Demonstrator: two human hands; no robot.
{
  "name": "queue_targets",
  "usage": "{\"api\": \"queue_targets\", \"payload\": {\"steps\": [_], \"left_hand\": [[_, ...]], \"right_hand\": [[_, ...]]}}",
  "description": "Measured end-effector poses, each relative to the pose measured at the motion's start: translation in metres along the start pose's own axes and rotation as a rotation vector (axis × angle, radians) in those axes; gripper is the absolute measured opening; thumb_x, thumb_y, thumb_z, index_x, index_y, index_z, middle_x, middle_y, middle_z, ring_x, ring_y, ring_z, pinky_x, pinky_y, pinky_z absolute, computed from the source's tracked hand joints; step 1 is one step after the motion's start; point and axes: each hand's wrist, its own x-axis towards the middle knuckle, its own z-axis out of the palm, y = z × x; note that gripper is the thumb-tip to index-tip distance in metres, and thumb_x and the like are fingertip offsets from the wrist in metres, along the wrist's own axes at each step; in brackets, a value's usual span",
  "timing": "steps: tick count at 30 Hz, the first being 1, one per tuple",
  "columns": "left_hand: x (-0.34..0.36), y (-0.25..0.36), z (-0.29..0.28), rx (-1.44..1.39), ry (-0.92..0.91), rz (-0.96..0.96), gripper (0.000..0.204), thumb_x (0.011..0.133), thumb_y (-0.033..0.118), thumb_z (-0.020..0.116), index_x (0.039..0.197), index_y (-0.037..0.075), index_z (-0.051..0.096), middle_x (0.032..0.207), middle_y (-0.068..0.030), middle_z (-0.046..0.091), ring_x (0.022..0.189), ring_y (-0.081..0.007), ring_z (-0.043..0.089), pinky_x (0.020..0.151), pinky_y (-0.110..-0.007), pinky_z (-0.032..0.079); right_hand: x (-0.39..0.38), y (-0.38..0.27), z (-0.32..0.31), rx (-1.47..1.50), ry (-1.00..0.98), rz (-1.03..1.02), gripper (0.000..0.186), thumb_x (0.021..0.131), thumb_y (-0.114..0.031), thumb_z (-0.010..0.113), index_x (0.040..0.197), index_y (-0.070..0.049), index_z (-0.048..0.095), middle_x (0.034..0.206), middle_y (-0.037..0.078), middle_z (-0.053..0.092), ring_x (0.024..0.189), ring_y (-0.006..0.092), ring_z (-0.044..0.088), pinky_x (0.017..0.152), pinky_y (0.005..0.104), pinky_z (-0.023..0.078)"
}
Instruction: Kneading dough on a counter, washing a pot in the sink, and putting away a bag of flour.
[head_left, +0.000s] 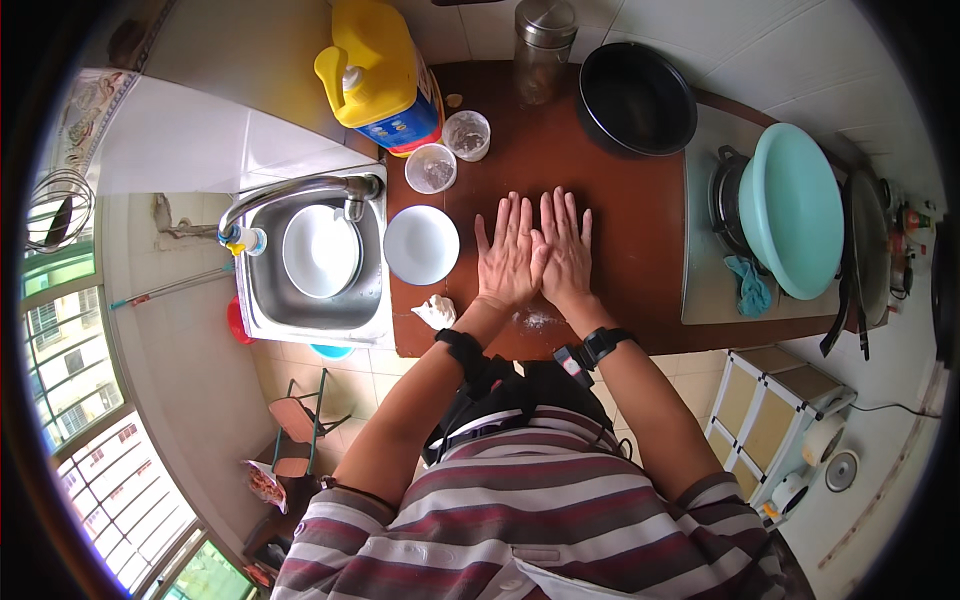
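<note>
My left hand [508, 262] and my right hand [567, 250] are side by side over the brown countertop [640, 230], backs up. Their fingers are stretched out and point away from me, and the thumbs meet in the middle. Whether anything lies beneath the palms is hidden. A patch of white powder [535, 320] is on the counter just below the wrists. Left of my left hand are a white bowl [421, 245] and a crumpled white lump [435, 312], too unclear to name. Two clear plastic cups [431, 169] with whitish residue stand farther back.
At left, a steel sink [262, 318] holds white bowls [320, 250] under a faucet [300, 187]. A yellow-and-blue jug [385, 80], glass jar [543, 60] and black pot [637, 98] stand at the back. At right, a turquoise basin [792, 212] tilts over the stove, near a blue cloth [748, 285].
</note>
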Motion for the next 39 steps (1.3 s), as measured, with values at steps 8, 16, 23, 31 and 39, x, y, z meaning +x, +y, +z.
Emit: {"api": "queue_targets", "payload": {"steps": [8,16,23,31,39], "left_hand": [[0.052,-0.015,0.006,0.075,0.066,-0.068,0.055,0.099,0.032,0.02,0.148,0.01,0.028,0.157,-0.0116,0.02,0.146,-0.0261,0.012,0.115,-0.054,0.001],[0.034,-0.028,-0.005,-0.146,0.065,0.125,0.05,0.098,0.031,0.037,0.139,0.003,0.042,0.15,-0.0179,0.032,0.142,-0.0319,0.023,0.115,-0.05,0.014],[0.008,-0.015,0.0,-0.616,0.078,0.105,0.031,0.083,0.007,0.063,0.113,0.003,0.055,0.13,-0.0176,0.054,0.122,-0.0375,0.048,0.103,-0.045,0.039],[-0.042,0.016,-0.001,-0.221,0.072,0.11,0.04,0.088,0.018,0.046,0.126,0.004,0.046,0.135,-0.016,0.046,0.125,-0.034,0.041,0.105,-0.05,0.027],[-0.032,0.001,0.002,0.141,-0.083,0.104,0.068,0.092,0.037,0.038,0.151,0.008,0.018,0.156,-0.0106,0.021,0.145,-0.0236,0.017,0.115,-0.053,0.009]], "right_hand": [[0.06,0.009,0.002,-0.045,0.08,-0.065,0.059,0.092,-0.029,0.043,0.145,-0.006,0.032,0.151,0.017,0.028,0.142,0.0325,0.023,0.115,0.0535,0.013],[0.068,0.048,-0.039,0.776,-0.029,-0.044,0.043,0.097,-0.022,0.05,0.136,-0.004,0.046,0.138,0.016,0.047,0.129,0.0323,0.042,0.107,0.0373,0.035],[0.002,0.028,-0.041,0.484,-0.061,-0.106,0.029,0.081,0.0,0.061,0.108,-0.005,0.05,0.112,0.015,0.06,0.106,0.0345,0.057,0.089,0.0418,0.049],[-0.032,-0.006,-0.031,0.35,0.16,-0.064,0.026,0.093,-0.011,0.052,0.117,-0.001,0.051,0.114,0.019,0.057,0.108,0.0361,0.054,0.095,0.0422,0.044],[-0.03,-0.011,-0.017,0.306,-0.015,-0.138,0.052,0.1,-0.034,0.032,0.145,-0.008,0.032,0.148,0.017,0.035,0.138,0.0325,0.031,0.114,0.0513,0.018]]}}
